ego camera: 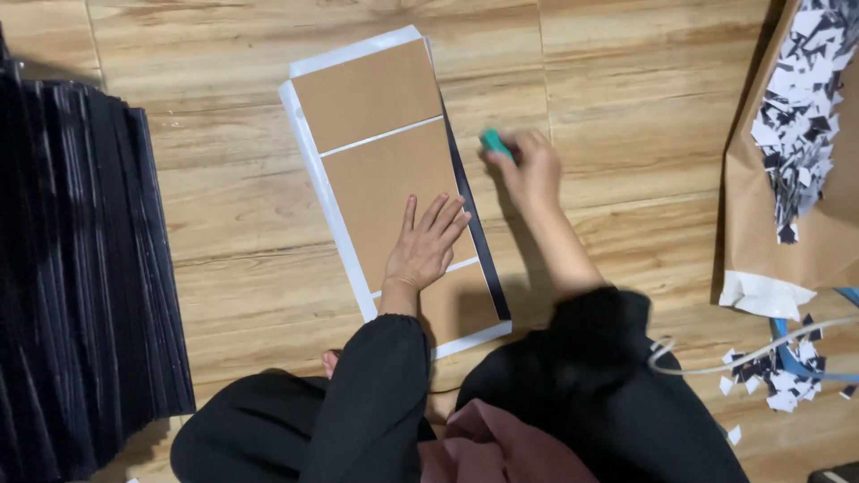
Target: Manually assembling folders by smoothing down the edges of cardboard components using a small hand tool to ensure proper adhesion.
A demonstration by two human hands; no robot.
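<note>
Person seated on wood floor (626, 107), knees at near edge. Left hand (425, 246) flat, fingers spread slightly, pressing on brown cardboard panels (385, 170) laid over a white sheet (315, 152) with a dark strip (479, 233) along its right edge. Right hand (532, 165) just beside that edge, closed around a small teal tool (493, 141). Bare floor beyond the sheet. Black pleated stack (80, 268) left; paper bag (787, 206) of scraps right, well apart.

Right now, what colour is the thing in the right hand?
Teal green tool, gripped in the right hand; head view.
</note>
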